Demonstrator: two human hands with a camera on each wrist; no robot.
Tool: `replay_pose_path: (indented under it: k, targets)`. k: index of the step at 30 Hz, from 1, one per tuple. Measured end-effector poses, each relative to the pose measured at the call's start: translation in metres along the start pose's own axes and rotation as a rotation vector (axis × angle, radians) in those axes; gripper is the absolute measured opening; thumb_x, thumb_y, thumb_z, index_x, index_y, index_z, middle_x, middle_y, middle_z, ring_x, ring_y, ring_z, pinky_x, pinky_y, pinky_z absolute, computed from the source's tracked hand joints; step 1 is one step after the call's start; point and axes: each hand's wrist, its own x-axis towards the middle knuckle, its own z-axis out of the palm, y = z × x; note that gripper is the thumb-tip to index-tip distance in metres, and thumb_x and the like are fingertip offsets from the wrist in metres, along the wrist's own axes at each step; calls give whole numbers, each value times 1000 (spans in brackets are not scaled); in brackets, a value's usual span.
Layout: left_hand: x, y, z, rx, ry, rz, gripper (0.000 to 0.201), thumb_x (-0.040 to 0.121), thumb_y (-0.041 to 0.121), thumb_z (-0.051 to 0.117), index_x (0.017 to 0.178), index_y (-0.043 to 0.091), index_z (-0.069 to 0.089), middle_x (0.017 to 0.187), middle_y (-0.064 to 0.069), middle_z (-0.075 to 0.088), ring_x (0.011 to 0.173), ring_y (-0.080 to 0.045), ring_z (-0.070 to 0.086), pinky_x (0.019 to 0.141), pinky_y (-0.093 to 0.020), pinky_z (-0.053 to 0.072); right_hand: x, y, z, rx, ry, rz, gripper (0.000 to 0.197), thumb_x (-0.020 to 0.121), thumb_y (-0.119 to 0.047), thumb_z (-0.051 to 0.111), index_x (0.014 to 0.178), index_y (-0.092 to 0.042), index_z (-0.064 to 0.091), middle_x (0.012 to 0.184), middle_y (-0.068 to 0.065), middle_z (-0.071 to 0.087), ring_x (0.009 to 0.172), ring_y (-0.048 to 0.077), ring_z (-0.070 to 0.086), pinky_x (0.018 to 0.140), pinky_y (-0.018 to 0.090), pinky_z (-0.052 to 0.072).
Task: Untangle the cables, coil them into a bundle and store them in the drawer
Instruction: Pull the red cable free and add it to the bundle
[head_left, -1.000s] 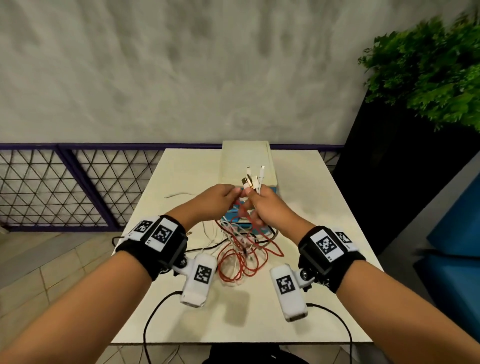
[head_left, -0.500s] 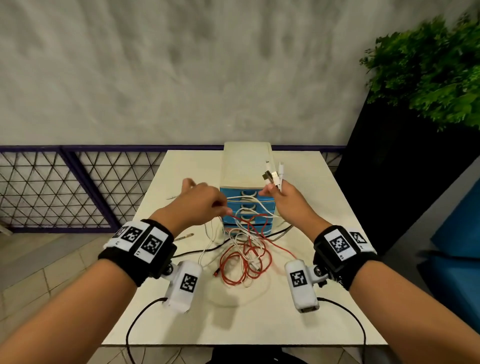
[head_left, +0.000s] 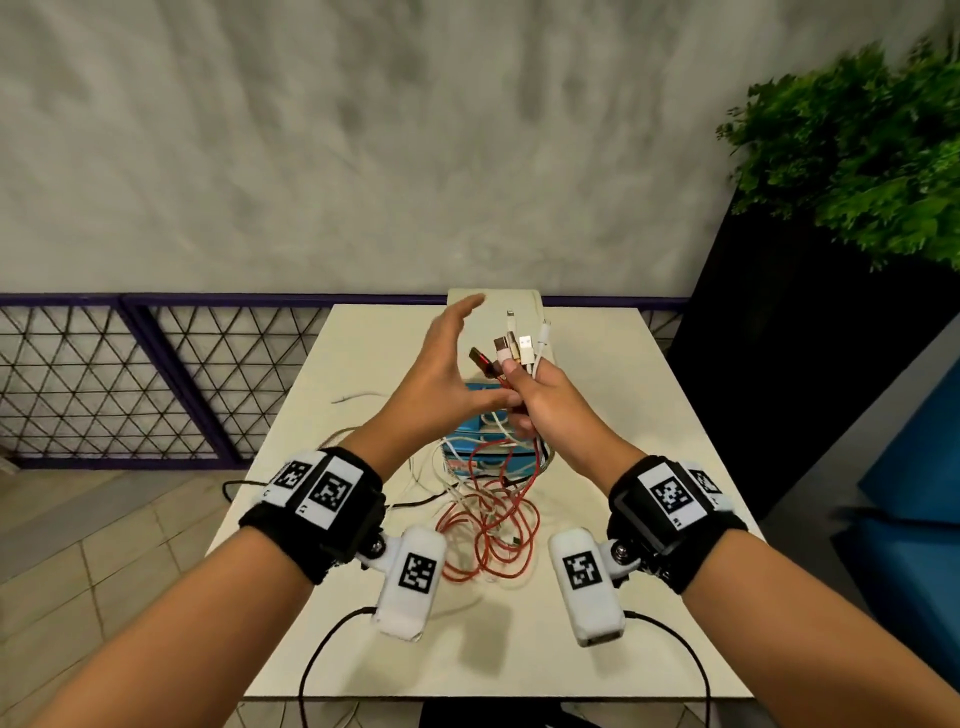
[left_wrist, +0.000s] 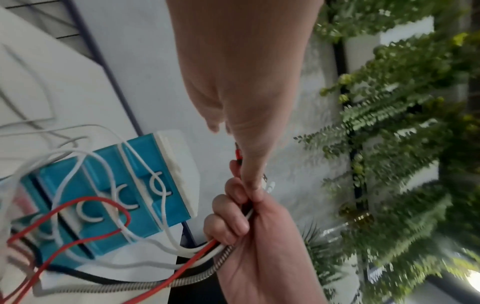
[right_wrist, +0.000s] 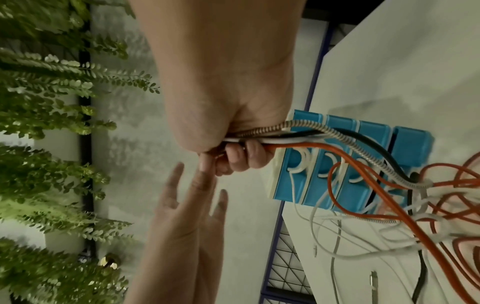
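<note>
My right hand (head_left: 524, 400) grips a bunch of cable ends, and their plugs (head_left: 514, 348) stick up above my fist. Red, white, black and metal-braided cables (head_left: 493, 525) hang from it into a tangled heap on the table. My left hand (head_left: 457, 358) is open beside it with straight fingers, its thumb touching my right fingers. Behind the hands stands the small drawer unit (head_left: 493, 306) with blue drawer fronts (left_wrist: 145, 176); all look closed. White and red strands cross those fronts (right_wrist: 369, 144). The right wrist view shows the cables (right_wrist: 298, 144) leaving my fist (right_wrist: 228, 123).
The cream table (head_left: 597, 623) ends just in front of my wrists. A thin loose cable (head_left: 358, 397) lies at its left. A purple mesh railing (head_left: 156, 374) runs at the left, a black planter with a green plant (head_left: 857, 156) and a blue seat (head_left: 914, 441) at the right.
My left hand, which had drawn a white strand out to the left, has let it go and come back open against my right hand. The right hand keeps hold of the plug ends.
</note>
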Motion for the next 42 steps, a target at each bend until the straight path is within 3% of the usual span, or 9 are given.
replay_pose_path:
  k: [3, 9, 17, 21, 25, 28, 33, 37, 42]
  targets:
    - [-7, -6, 1, -361, -58, -213, 90, 78, 16, 73, 149, 23, 17, 151, -1, 34, 128, -11, 44, 94, -15, 45, -2, 2, -2, 26, -16, 6, 29, 103, -37, 39, 98, -16, 58, 60, -4, 41, 43, 8, 32, 49, 25, 29]
    - [-5, -6, 4, -490, 10, -218, 63, 92, 21, 56, 147, 19, 24, 131, -3, 55, 111, -17, 62, 94, -33, 52, -6, 3, 2, 88, -153, 62, 26, 104, -33, 38, 87, -14, 45, 58, -5, 38, 42, 7, 28, 46, 23, 24]
    - [3, -1, 10, -328, 14, -134, 18, 96, 14, 51, 106, 12, 65, 95, 0, 70, 79, 7, 62, 70, -8, 47, -13, -1, 9, -18, -252, 65, 11, 102, -17, 45, 93, -11, 44, 51, -6, 31, 42, 7, 27, 46, 23, 24]
    - [1, -6, 17, -356, 49, -210, 24, 99, 16, 40, 106, 11, 63, 110, 3, 64, 90, -1, 61, 76, -16, 48, -12, 1, 15, -40, -236, 57, 21, 104, -22, 39, 86, -13, 41, 52, -6, 30, 41, 7, 26, 42, 21, 24]
    - [-16, -13, 36, -739, -106, -375, 58, 92, 59, 32, 121, 11, 48, 95, -9, 60, 85, -24, 62, 78, -38, 53, -6, -7, 15, 45, -45, 2, 29, 104, -29, 36, 80, -14, 45, 55, -2, 33, 40, 7, 32, 43, 21, 28]
    - [-33, -10, 48, -578, -340, -271, 67, 89, 67, 18, 109, 19, 61, 99, -12, 67, 101, -26, 65, 96, -40, 49, 3, -11, 10, -16, 130, -92, 31, 103, -32, 38, 81, -16, 52, 53, -4, 48, 46, 9, 48, 54, 24, 42]
    - [-39, -14, 45, -230, -462, -134, 31, 97, 35, 45, 73, 18, 53, 62, 7, 53, 51, 0, 49, 55, -17, 40, 1, -7, 8, 246, 105, -109, 33, 104, -33, 36, 79, -13, 45, 57, 2, 57, 55, 21, 61, 74, 39, 53]
    - [-42, -29, 52, -133, -475, -104, 25, 96, 32, 50, 72, 23, 46, 57, 13, 42, 51, -4, 38, 51, -19, 34, -7, -8, 11, 352, 58, -20, 34, 102, -41, 37, 78, -17, 41, 53, -3, 33, 38, 9, 33, 38, 18, 32]
    - [-47, -80, 38, 353, -531, -24, 23, 95, 31, 51, 74, 25, 44, 62, 13, 44, 57, -4, 43, 59, -19, 33, -2, -20, -3, 226, 120, -26, 33, 102, -42, 37, 80, -19, 44, 49, -10, 31, 38, 5, 23, 36, 15, 19]
